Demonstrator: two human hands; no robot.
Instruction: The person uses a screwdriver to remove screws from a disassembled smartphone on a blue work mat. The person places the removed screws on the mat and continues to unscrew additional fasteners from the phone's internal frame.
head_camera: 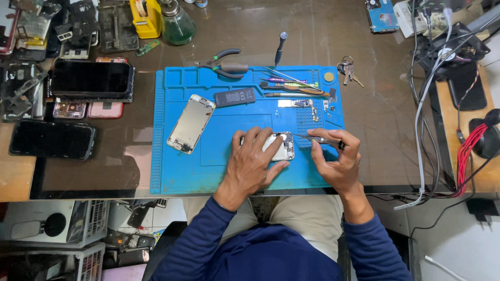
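Note:
My left hand (252, 162) lies flat over an opened white phone body (282, 147) on the blue work mat (177, 171), holding it down. My right hand (337, 157) pinches a pair of metal tweezers (312, 138) whose tip points left into the phone's upper right corner. A detached phone screen (191, 123) lies face down on the mat to the left. A black battery (235, 97) rests above it. Small parts and a logic board (295, 103) sit on the mat's upper right.
Pliers (224, 66), a screwdriver (280, 48) and thin tools (291, 87) lie along the mat's top edge. Several phones (91, 79) are stacked at left. A green bottle (176, 23), keys (347, 70) and cables (424, 109) stand at the back and right.

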